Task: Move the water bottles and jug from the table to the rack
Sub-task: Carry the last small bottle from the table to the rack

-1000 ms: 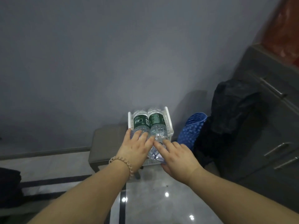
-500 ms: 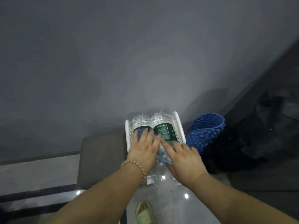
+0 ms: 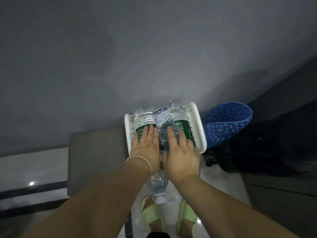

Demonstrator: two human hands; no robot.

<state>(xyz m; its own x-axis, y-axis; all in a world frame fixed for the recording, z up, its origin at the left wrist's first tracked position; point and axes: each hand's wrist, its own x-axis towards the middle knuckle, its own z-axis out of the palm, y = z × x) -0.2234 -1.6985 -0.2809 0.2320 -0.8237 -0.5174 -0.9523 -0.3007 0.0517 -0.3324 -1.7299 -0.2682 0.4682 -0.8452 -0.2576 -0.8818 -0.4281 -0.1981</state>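
A white rack (image 3: 197,127) stands against the grey wall. Two water bottles with green labels lie side by side in it, the left bottle (image 3: 143,117) and the right bottle (image 3: 181,121). A third clear bottle (image 3: 158,185) lies on top between them, its cap end sticking out toward me past the rack's front. My left hand (image 3: 145,148) rests flat on the left bottle, fingers straight. My right hand (image 3: 180,156) lies flat over the clear bottle and the right bottle. No jug is in view.
A brown low stool (image 3: 96,157) adjoins the rack's left side. On the right are a blue perforated basket (image 3: 228,124), a dark bag (image 3: 267,152) and a dark cabinet (image 3: 283,196). My feet in green slippers (image 3: 152,217) stand on the glossy tiled floor.
The view has tilted down and closer, bringing my feet in. Both hands have slid farther along the bottles toward the wall. The clear third bottle now shows on top between the two.
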